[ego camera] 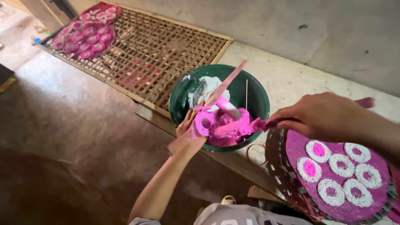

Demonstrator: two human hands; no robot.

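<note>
A green bowl (180,98) holds pink dough (227,131) at the front and white dough (208,87) at the back. My left hand (188,121) grips a pink-stained ring mould (204,124) at the bowl's near rim, with a flat pink-stained stick (227,83) slanting up from it. My right hand (323,116) is closed on a stick (266,123) whose pink-coated end presses into the pink dough. Under my right wrist lies a round woven tray (291,146) covered in pink, with several white rings with pink centres (339,168) on it.
A large bamboo lattice mat (162,54) lies beyond the bowl, carrying round pink trays of ring shapes (85,33) at its far left corner. A grey wall (316,29) rises at the back right. Dark floor (75,125) spreads left.
</note>
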